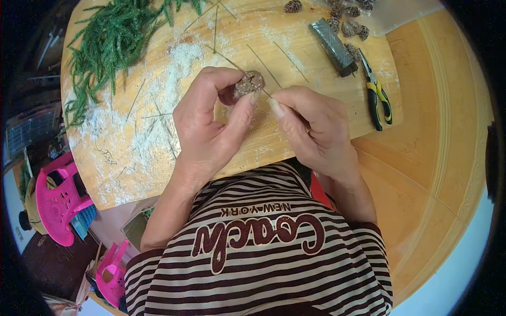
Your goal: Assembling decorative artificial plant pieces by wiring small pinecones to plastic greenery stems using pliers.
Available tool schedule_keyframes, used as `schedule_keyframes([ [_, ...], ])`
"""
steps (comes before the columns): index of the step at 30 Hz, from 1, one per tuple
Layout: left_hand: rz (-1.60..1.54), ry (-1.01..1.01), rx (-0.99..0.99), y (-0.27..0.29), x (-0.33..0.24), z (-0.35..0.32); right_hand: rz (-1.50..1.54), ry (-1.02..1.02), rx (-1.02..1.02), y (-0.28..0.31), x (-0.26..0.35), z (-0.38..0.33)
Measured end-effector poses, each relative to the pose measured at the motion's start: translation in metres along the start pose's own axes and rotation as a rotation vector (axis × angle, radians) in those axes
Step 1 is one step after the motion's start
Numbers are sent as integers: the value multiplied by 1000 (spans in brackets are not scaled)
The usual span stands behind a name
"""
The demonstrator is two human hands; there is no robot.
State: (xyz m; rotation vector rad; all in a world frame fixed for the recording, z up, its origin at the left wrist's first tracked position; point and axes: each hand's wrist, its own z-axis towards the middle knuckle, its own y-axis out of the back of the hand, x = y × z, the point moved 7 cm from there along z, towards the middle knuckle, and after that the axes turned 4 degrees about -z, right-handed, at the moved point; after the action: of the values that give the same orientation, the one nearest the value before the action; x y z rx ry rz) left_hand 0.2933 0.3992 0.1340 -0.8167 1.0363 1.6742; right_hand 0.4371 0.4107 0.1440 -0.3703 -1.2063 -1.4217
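Note:
A small brown pine cone [247,84] is held between the thumb and fingers of my left hand [213,113], above the board. Just to its right, my right hand [311,121] pinches a thin wire [268,94] between thumb and forefinger. The wire runs to the cone's side; my fingers partly cover where they meet. Another thin stem [225,59] sticks out past the cone toward the upper left. Thin green wires [263,63] lie scattered on the wooden board [232,158] beyond my hands.
Green artificial pine sprigs [113,45] cover the far left. White flakes [182,60] are strewn over the board. At the right lie yellow-black pliers [378,95], a dark wrapped bundle [332,46] and several pine cones [350,28]. Pink chairs [59,203] stand lower left.

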Motion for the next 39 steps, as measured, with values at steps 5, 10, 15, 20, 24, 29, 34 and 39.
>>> schedule_keyframes([
  [5,47,-104,-6,3,-2,-6,-11,-12,-2,-6,1,-2],
  [10,70,-169,-13,4,-4,-10,35,-121,-14,-13,-5,-5],
  [15,-38,-119,-26,7,5,-14,39,-138,-34,-14,-2,-4],
  [20,-263,118,-59,4,19,-24,-25,-63,-15,-13,2,-5],
  [24,-357,269,-50,-2,21,-24,-69,1,-13,-14,7,-6],
  [29,-424,355,65,-8,13,-21,-198,87,-16,-15,13,-5],
  [34,-568,461,35,-12,20,-22,-227,12,34,-15,15,-4],
  [39,-766,510,0,-14,24,-23,-211,-60,67,-14,8,-8],
])
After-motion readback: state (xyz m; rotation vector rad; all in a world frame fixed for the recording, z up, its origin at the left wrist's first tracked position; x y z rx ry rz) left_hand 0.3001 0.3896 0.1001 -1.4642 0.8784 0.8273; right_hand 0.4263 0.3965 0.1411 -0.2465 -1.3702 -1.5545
